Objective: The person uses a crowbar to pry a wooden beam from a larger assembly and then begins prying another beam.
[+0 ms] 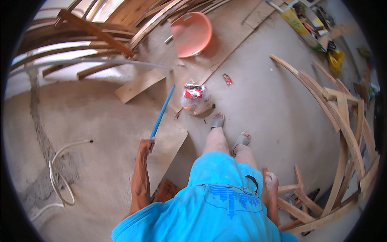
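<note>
My left hand (147,145) is closed around the near end of a slim blue pole (163,112), which slants away up and to the right. Beyond the pole's tip, slightly right, sits a clear plastic bag (196,103) stuffed with litter, a red wrapper on top. My right hand (271,182), whitened with dust, hangs low beside my blue shorts with its fingers curled. A narrow reddish-brown edge shows next to it; I cannot make out what it holds. A wooden frame (297,189) stands just right of that hand.
An orange-red basin (193,34) lies ahead by stacked timber (92,32). More wooden framing (346,121) curves along the right. A yellow-green box (302,24) of odds and ends and a yellow bag (336,60) stand far right. A white hose (54,173) coils at left; a board (141,84) lies ahead.
</note>
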Tool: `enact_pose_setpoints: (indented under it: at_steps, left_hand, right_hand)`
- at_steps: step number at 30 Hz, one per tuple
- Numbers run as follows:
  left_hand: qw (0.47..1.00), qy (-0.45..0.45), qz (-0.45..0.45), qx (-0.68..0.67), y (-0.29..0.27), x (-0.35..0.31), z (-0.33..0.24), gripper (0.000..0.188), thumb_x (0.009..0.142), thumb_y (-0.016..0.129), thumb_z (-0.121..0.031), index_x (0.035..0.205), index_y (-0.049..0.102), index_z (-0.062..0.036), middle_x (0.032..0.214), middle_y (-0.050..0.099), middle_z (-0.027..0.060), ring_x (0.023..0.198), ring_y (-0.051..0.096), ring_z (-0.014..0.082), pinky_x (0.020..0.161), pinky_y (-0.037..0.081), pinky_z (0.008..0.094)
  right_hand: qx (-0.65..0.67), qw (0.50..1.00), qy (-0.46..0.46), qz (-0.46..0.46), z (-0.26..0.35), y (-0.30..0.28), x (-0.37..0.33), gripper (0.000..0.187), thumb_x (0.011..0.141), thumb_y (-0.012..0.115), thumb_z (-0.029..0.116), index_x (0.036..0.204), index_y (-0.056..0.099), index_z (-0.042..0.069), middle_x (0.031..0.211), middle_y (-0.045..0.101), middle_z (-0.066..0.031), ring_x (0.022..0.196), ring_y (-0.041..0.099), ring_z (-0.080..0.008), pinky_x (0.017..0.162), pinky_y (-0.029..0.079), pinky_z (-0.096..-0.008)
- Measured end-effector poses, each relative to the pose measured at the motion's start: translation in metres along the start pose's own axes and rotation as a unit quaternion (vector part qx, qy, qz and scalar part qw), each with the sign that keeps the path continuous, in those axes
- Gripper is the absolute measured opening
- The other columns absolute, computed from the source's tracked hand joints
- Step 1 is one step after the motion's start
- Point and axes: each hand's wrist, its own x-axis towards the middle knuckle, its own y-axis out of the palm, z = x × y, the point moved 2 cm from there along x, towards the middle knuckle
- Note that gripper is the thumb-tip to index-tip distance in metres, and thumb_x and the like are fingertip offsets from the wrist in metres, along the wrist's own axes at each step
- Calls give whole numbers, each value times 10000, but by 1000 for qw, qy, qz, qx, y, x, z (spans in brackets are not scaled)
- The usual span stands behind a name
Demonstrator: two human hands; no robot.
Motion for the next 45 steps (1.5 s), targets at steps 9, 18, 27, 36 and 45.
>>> enact_pose_setpoints:
  at_steps: [9, 18, 27, 36, 45]
  left_hand:
    - [954, 208, -98, 193, 36, -55, -44, 401, 855, 702, -377, 645, 596, -52, 542, 504, 2, 470, 460, 99, 435, 345, 302]
    - [877, 305, -30, 369, 91, -124, -129, 407, 840, 697, -378, 742, 648, 14, 578, 544, 122, 536, 524, 216, 558, 415, 393]
    - [733, 422, 62, 530, 184, -212, -175, 359, 814, 716, -373, 850, 703, -17, 732, 655, 201, 707, 650, 362, 688, 489, 459]
    - [524, 481, 130, 691, 264, -301, -199, 286, 819, 728, -359, 952, 738, -107, 827, 685, 159, 826, 649, 342, 758, 468, 486]
    - [292, 563, 208, 744, 367, -362, -212, 313, 837, 698, -390, 893, 681, -83, 826, 674, 153, 816, 652, 360, 716, 479, 504]
  right_hand:
    - [-47, 995, -91, -16, 60, -21, 40, 370, 806, 509, 65, 1141, 662, 37, 1084, 675, -223, 1035, 629, -401, 916, 501, -470]
    - [-11, 980, -188, -68, 105, -13, 47, 439, 778, 504, 15, 1193, 642, 53, 1068, 659, -190, 1007, 629, -385, 885, 518, -451]
    - [-66, 943, -275, -177, 117, 3, 41, 611, 724, 660, 39, 1327, 575, 78, 1265, 571, -146, 1200, 532, -341, 975, 475, -434]
    - [-126, 905, -308, -264, 81, -14, 39, 707, 729, 634, 67, 1421, 491, 96, 1319, 517, -196, 1248, 454, -358, 1041, 368, -492]
    - [60, 964, -257, -28, -11, 34, 44, 169, 755, 637, 158, 873, 668, 42, 763, 657, -220, 758, 665, -402, 711, 519, -493]
